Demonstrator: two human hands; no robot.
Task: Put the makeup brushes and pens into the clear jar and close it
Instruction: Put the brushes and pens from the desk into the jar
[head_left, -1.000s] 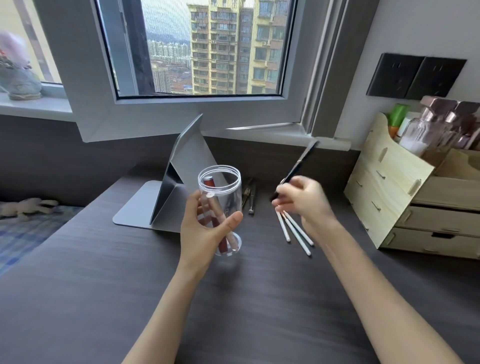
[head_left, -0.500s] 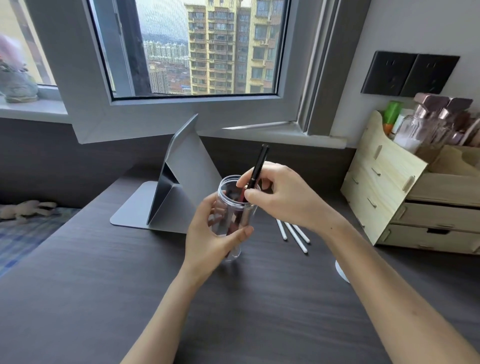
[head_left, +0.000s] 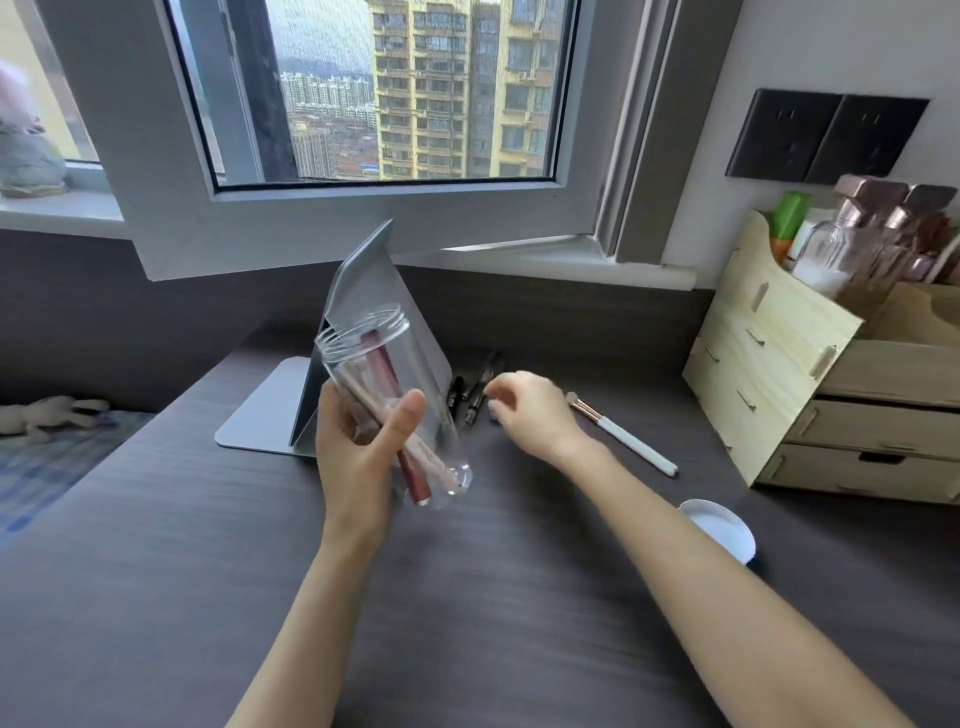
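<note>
My left hand (head_left: 358, 447) grips the clear jar (head_left: 384, 374) and holds it tilted above the dark desk, mouth pointing up and to the left. Inside it lie a reddish pen (head_left: 387, 384), a pale brush handle and a blurred dark pen. My right hand (head_left: 524, 415) reaches down with bent fingers over several dark pens (head_left: 470, 395) lying on the desk behind the jar; nothing shows between its fingers. A white-handled makeup brush (head_left: 626, 441) lies to the right of that hand. The jar's white lid (head_left: 719, 525) rests on the desk beside my right forearm.
A grey folding stand (head_left: 363, 322) sits right behind the jar. A wooden drawer organiser (head_left: 779, 374) with bottles stands at the right edge of the desk. The open window frame (head_left: 363, 218) overhangs the back. To the left, the desk (head_left: 467, 597) ends at a bed.
My right hand let the black pen go into the jar and moved right and down to the dark pens on the desk. My left hand tilted the jar further.
</note>
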